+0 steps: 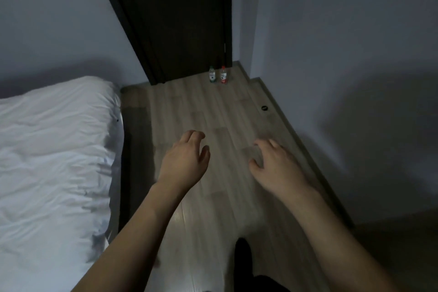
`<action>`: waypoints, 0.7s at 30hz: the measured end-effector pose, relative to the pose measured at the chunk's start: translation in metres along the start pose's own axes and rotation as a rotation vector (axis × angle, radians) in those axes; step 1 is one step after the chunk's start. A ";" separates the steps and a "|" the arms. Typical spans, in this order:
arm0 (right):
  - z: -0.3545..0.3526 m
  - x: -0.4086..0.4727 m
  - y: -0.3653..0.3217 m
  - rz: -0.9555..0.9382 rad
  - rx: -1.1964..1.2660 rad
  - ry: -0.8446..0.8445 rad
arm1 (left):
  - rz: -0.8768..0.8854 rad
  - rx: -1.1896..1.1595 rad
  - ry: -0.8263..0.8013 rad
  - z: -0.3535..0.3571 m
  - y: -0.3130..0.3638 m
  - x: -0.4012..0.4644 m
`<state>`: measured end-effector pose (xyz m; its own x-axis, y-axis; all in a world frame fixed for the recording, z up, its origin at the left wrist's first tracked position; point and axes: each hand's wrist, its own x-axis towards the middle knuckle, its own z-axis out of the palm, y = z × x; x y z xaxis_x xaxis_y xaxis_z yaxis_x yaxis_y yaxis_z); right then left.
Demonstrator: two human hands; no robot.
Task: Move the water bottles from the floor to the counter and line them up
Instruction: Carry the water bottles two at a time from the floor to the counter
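In the head view, both bare forearms reach forward over a pale wood-plank floor [213,111]. The left hand [183,157] hangs palm down with its fingers [196,136] loosely curled and a little apart, holding nothing. The right hand [272,161] is also palm down, its fingers [267,144] loosely bent and slightly spread, likewise holding nothing; the two hands are apart from each other with bare floor showing between them.

Well beyond the fingertips of both hands, two small water bottles stand upright on the floor, just beside each other at the foot of a dark door [180,19]. The green-labelled bottle [212,75] is the one on the left, the red-labelled bottle [223,75] the one on the right, the latter nearer the door's right edge.

To the left of the left hand lies a bed [47,149] with rumpled white bedding. To the right of the right hand, beyond the floor's edge, rises a plain grey wall [355,54]. A small dark round object [264,108] sits on the floor ahead of the right fingers, near the wall. Below the hands, a dark shoe [244,251] shows.
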<state>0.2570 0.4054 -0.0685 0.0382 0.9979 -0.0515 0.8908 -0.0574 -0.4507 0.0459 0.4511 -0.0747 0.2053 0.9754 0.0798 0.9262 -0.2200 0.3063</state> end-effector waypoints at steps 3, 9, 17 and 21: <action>-0.012 0.049 0.004 -0.009 -0.009 0.013 | 0.013 -0.006 0.024 -0.003 0.001 0.054; -0.020 0.137 0.010 0.001 -0.028 0.008 | -0.008 -0.012 -0.017 0.005 -0.011 0.137; -0.007 0.288 -0.007 0.012 -0.006 0.007 | 0.017 -0.016 -0.048 0.015 -0.065 0.280; -0.011 0.373 -0.029 0.021 -0.013 0.044 | 0.052 -0.030 -0.069 0.003 -0.096 0.368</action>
<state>0.2500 0.7800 -0.0652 0.0771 0.9968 -0.0216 0.8952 -0.0787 -0.4387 0.0336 0.8308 -0.0779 0.2747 0.9610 0.0311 0.9042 -0.2692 0.3317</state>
